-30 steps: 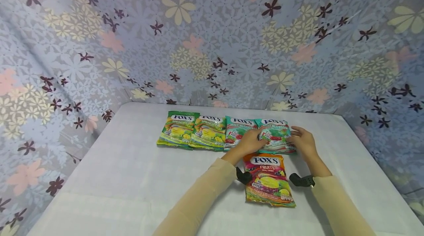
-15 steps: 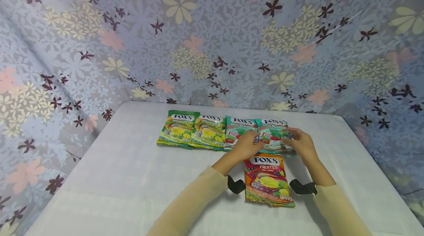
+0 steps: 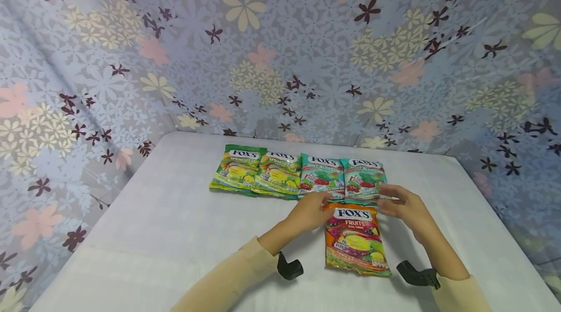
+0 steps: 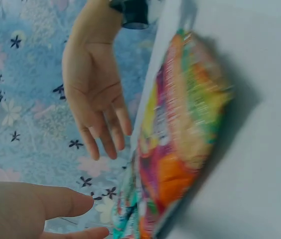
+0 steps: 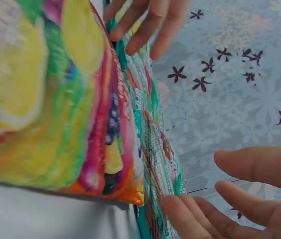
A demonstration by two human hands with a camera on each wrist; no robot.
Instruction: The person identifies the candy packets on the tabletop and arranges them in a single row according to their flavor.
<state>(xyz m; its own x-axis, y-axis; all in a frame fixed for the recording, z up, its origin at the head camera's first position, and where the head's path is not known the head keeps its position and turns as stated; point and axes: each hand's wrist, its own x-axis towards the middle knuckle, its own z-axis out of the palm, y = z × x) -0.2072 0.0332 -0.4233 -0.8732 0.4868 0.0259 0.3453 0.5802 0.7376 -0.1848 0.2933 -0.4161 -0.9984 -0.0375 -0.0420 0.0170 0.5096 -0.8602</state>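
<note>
An orange and magenta FOX'S Fruits candy bag (image 3: 356, 241) lies flat on the white table, below a row of other bags. My left hand (image 3: 309, 211) hovers by its upper left corner, fingers relaxed and holding nothing. On the other side, my right hand (image 3: 409, 210) is near the lower right edge of the right teal Mint Blossom bag (image 3: 363, 180), its fingers spread and loosely bent. In the right wrist view the right hand (image 5: 250, 199) has nothing between thumb and fingers. A second Mint Blossom bag (image 3: 322, 178) sits just left of the first.
Two green-yellow Spring Tea bags (image 3: 238, 168) continue the row to the left, overlapping slightly. The white table (image 3: 166, 234) meets a flowered cloth wall (image 3: 280, 59) behind the row. Black wrist mounts (image 3: 289, 267) jut inward from both wrists.
Both hands have drawn back from the right Mint Blossom bag toward the body, and the left has also moved left. The bags keep their places; the view has shifted slightly.
</note>
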